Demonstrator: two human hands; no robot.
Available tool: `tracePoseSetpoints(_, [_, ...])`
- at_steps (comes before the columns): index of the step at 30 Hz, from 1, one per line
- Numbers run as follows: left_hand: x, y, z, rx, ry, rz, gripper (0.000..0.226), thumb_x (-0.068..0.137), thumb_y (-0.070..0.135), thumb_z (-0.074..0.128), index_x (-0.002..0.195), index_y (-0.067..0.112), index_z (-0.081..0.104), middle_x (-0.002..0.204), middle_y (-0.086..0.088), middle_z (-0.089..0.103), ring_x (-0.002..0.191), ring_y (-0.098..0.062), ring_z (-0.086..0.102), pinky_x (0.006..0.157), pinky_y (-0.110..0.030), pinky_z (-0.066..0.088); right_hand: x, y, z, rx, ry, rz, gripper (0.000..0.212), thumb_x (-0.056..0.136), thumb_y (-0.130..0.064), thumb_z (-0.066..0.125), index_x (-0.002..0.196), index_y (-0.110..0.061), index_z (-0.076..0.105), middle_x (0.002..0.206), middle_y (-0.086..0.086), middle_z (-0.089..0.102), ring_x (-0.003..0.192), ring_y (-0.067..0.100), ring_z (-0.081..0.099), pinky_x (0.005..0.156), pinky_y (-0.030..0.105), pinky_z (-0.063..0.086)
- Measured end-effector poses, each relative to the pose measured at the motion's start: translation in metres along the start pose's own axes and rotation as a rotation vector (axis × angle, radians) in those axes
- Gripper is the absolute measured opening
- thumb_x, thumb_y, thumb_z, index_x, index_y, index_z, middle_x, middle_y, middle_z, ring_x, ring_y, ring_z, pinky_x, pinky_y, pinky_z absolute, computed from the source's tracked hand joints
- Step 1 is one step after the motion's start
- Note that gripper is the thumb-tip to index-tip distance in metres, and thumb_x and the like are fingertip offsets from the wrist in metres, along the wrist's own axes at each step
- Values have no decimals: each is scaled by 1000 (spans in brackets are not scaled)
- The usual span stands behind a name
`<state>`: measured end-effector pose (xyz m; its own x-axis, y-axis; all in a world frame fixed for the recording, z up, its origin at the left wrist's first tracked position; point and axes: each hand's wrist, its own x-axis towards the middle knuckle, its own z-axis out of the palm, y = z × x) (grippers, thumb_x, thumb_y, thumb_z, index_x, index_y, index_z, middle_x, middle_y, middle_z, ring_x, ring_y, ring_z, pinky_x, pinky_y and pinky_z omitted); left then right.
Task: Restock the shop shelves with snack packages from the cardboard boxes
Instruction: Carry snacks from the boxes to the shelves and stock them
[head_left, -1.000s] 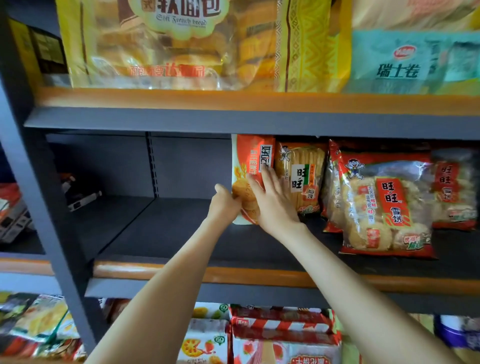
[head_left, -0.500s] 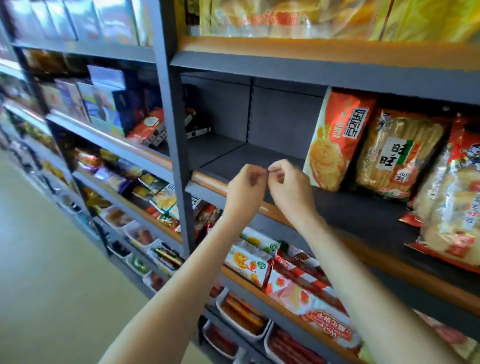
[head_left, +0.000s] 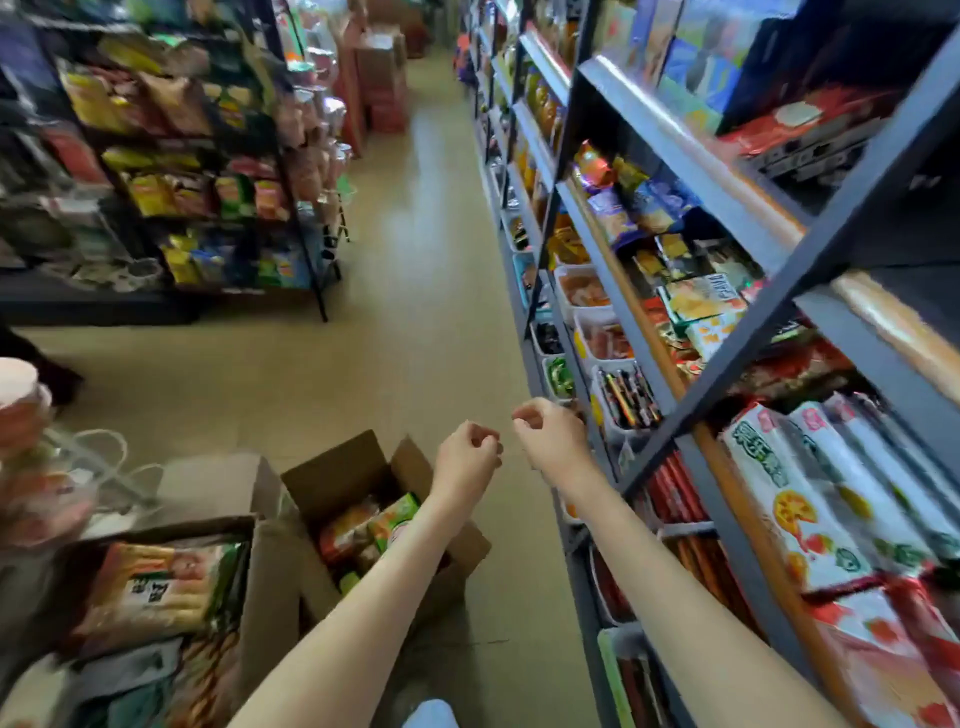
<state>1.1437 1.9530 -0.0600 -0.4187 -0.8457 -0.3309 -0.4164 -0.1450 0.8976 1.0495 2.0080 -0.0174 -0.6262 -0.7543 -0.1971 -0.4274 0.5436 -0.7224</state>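
Over the tan floor (head_left: 415, 312) of a shop aisle, left hand (head_left: 467, 457) and right hand (head_left: 550, 441) raised side by side, just apart, fingers of both curled inward on nothing visible. Below the left forearm, on the floor, an open brown cardboard box (head_left: 332, 483) with orange and green snack packages (head_left: 371, 525) inside; nearer, at lower left, a second open cardboard box (head_left: 265, 571) with a pale striped snack bag (head_left: 150, 587) on top. Along the right, grey metal shelves with wood-coloured edges (head_left: 675, 150), stocked with bright packets.
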Motion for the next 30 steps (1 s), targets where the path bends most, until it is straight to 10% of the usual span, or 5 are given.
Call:
tracePoseSetpoints(14, [-22,-245,-242,-43,650,-767,15,98,16,41,105,13,54,107,-7,58,96,-27,55,76,-32,43,31,-80,284,-213,-668,-40,32,96,-18,51,127,-14,50,119,4,57,81,10,54,56,18,41])
tracePoseSetpoints(20, [-41,-318,-281,-102,699,-997,5,97,18,48,101,14,49,100,-6,56,85,-22,52,73,-32,40,25,-90,387,-395,-858,-104,72,91,-18,61,150,-8,19,151,12,31,137,28,35,106,36,40])
tracePoseSetpoints(23, [-37,-345,-289,-124,688,-1059,4,97,17,48,100,18,45,86,3,49,69,-13,44,68,-28,35,20,-87,436,-509,-921,-205,82,89,-22,65,151,-9,13,152,11,27,140,28,28,108,36,35])
tracePoseSetpoints(30, [-5,-390,-280,-360,723,-1078,19,94,19,49,113,18,53,109,-7,63,98,-25,61,89,-39,51,11,-64,531,-645,-835,-509,98,83,-46,65,151,-7,7,153,11,23,142,27,22,115,42,20])
